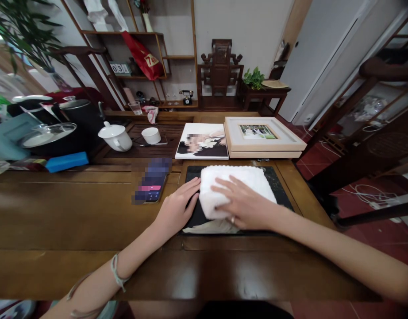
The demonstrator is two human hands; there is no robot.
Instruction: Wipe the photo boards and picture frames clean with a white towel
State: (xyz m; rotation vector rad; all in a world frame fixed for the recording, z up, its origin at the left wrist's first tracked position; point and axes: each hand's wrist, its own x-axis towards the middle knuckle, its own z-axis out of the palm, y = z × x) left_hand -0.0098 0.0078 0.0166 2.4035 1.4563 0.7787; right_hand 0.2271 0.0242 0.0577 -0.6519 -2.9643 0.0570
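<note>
Nearest, at the bottom of the frame, a glossy brown wooden table [74, 217] spreads across the width. Right of centre on it, a flat black rectangular board [192, 172] carries a crumpled beige sheet [210, 227] along its front edge and a thick, fluffy white folded towel [253, 177]. The left hand [177, 204] touches the towel's left side with its fingertips, fingers extended rather than gripping. The right hand [245, 201] lies over the top, its fingers spread and its thumb low on the front face.

Left of centre is a phone [154, 188] with a lit, partly blurred screen. Behind the board stand a white-edged photo panel [202, 141] and a pale wooden picture frame [263, 133].

Farther back on the left, a white ceramic lidded cup [115, 136] hides its contents; beside it is 1 small white bowl [151, 136], its contents unclear. A clear glass tumbler [135, 108] stands behind. In the upper left, a slim white vase [147, 22] holds red flowers [141, 5].
</note>
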